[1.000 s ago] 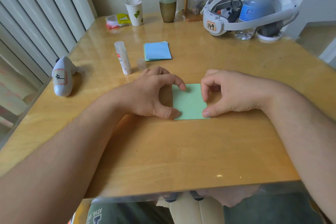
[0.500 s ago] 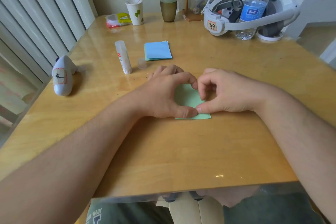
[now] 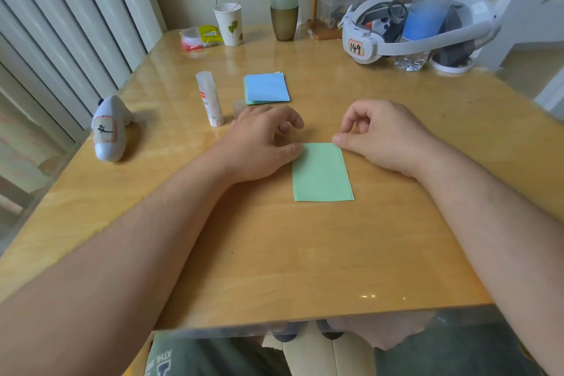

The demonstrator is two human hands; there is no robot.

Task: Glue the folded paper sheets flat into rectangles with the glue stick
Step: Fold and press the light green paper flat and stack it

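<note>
Since the frame half a second back, both hands have moved off the middle of the green folded sheet point(image 3: 322, 174) to its far edge, so nearly the whole rectangle now shows; before, the hands covered most of it. The sheet lies flat on the tabletop point(image 3: 274, 253), near the middle, long side running away from the person.

Left hand point(image 3: 259, 146): thumb tip touches the far-left corner of the green sheet, the other fingers loosely curved above the wood, holding nothing. Right hand point(image 3: 381, 137): thumb tip presses on the far-right corner, the other fingers curled in toward the palm (whether they touch the paper cannot be told).

Glue stick point(image 3: 209, 98) stands upright left of the hands, uncapped; a small clear cap point(image 3: 238, 107) sits just beside it, partly hidden behind the left hand. The stack of folded sheets point(image 3: 266, 88), blue on top with green edges showing beneath, lies past the left hand.

Hard to read: the plastic bottle point(image 3: 425, 9) at the far right is blurred, with a white headset point(image 3: 396, 30) wrapped around its base. A paper cup point(image 3: 231, 24) holds a thin stick (contents otherwise unseen). A white handheld device point(image 3: 109, 128) lies at the left edge.
</note>
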